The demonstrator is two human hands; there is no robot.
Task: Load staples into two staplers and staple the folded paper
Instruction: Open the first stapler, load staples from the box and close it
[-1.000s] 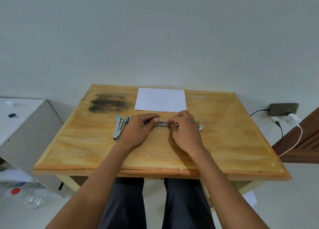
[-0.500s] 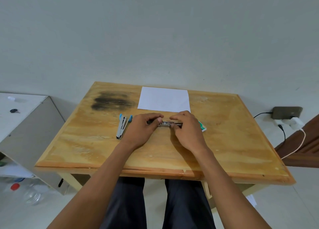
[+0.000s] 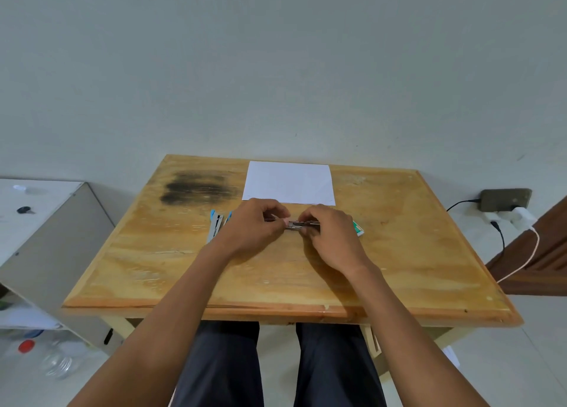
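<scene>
Where the hands meet: a small dark metal stapler [image 3: 299,224] is held over the middle of the light wooden table [image 3: 399,253], lying left to right; whether it rests on the wood cannot be told.
Left hand [image 3: 254,225]: the stapler's left end is pinched by its curled fingers.
Right hand [image 3: 333,234]: the stapler's right end is gripped by its curled fingers, and the two hands are kept close together.
Second stapler: a grey stapler with blue tips [image 3: 214,227] is laid just left of the left hand, partly hidden by it.
Box: a small green and white box [image 3: 358,228] is seen just right of the right hand.
Paper: a white sheet of paper [image 3: 290,182] is laid flat at the far edge, just beyond the hands.
Stain: a dark smudge [image 3: 199,187] is seen left of the paper.
Left of the table: a white cabinet [image 3: 46,222] is placed.
</scene>
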